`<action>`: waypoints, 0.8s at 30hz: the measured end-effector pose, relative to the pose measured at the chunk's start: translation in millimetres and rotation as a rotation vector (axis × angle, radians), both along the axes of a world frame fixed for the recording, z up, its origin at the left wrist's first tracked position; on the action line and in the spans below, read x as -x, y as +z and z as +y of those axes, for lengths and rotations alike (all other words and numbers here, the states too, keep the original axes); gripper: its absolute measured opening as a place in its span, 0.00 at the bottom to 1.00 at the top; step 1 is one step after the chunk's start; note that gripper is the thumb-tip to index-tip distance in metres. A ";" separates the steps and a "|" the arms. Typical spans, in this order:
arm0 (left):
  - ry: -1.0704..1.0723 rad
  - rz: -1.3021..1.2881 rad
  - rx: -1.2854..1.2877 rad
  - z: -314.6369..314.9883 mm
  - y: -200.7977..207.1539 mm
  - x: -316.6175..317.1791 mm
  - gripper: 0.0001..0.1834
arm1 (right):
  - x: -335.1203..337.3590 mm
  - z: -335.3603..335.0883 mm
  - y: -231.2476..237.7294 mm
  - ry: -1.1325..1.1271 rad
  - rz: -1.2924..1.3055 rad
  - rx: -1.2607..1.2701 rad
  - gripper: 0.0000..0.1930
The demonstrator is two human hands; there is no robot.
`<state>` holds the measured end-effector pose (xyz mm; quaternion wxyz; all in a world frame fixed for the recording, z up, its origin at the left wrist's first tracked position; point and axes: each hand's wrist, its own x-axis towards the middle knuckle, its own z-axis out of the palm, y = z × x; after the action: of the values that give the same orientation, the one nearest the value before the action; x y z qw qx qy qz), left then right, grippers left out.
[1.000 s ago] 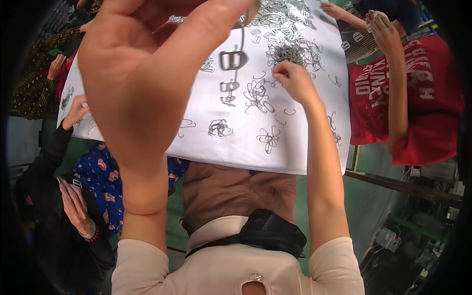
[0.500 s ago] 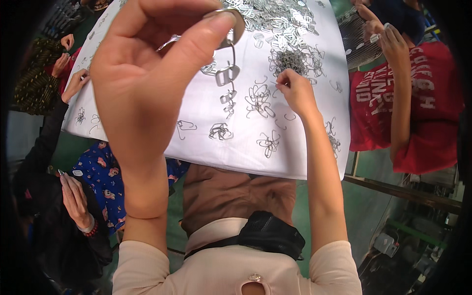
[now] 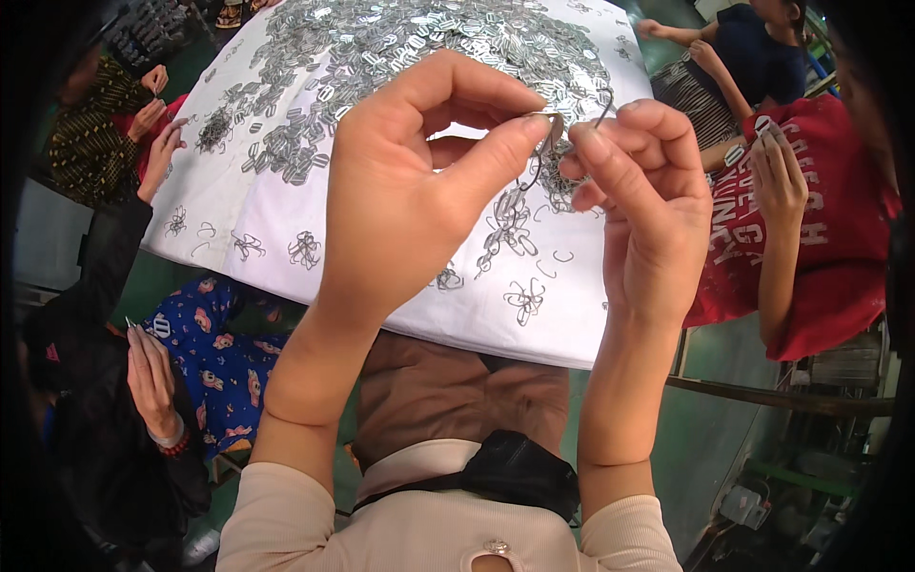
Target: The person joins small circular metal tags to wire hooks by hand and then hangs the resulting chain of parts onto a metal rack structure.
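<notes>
Left hand (image 3: 410, 191) pinches a metal buckle (image 3: 551, 129) steady. Right hand (image 3: 648, 200) pinches a wire hook (image 3: 602, 103) against it, above the white table (image 3: 381, 276)

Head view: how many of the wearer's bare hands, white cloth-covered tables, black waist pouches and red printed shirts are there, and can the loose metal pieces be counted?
Wearer's bare hands: 2 (left hand, right hand)
White cloth-covered table: 1
Black waist pouch: 1
Red printed shirt: 1
Small silver metal clips: too many to count; fingers of both hands pinch some
Total counted: 5
</notes>
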<state>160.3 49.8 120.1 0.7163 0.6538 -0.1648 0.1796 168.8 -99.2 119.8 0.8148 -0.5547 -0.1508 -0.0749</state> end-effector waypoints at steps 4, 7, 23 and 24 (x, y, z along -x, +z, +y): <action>-0.006 -0.028 -0.048 -0.3 -3.5 1.9 0.06 | 0.9 4.1 0.5 -0.019 -0.105 -0.007 0.12; -0.013 -0.083 -0.074 1.6 -9.5 3.8 0.05 | 5.2 6.1 -0.8 -0.084 -0.210 -0.010 0.11; 0.624 0.218 -1.051 57.2 -206.3 -125.7 0.19 | 65.3 -47.8 22.8 -0.157 -0.428 0.148 0.14; 0.619 0.222 -1.049 54.3 -208.7 -129.8 0.19 | 68.0 -55.4 21.7 -0.150 -0.423 0.150 0.14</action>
<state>290.1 104.1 -88.6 0.2270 0.9512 0.0413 0.2050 100.7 -154.6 141.4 0.7138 -0.5952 -0.2819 -0.2384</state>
